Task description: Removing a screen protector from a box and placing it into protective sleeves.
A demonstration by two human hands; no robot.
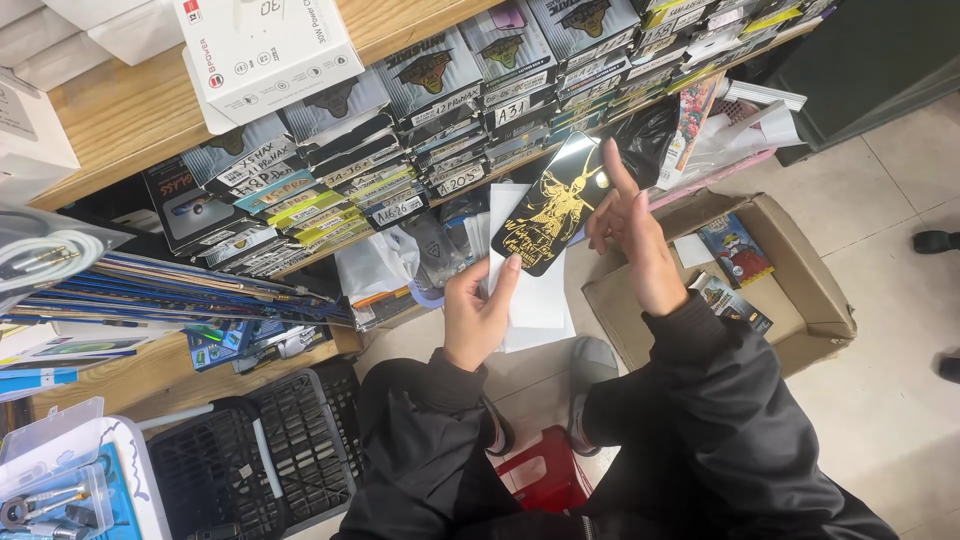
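Note:
My left hand (478, 312) grips the lower end of a glossy black phone-shaped panel (553, 205) with a gold figure printed on it, together with a white sleeve (535, 300) behind it. My right hand (632, 235) sits at the panel's right edge, index finger raised along the top, the other fingers touching the side. Both arms wear dark sleeves. I sit on a red stool (540, 470) facing a low shelf.
Rows of slim labelled packages (400, 170) fill the wooden shelf (110, 120); white boxes (262, 50) lie on top. An open cardboard box (800, 290) with small packets sits at right. Black plastic baskets (260, 460) stand at lower left. Someone's shoes (935, 241) show at far right.

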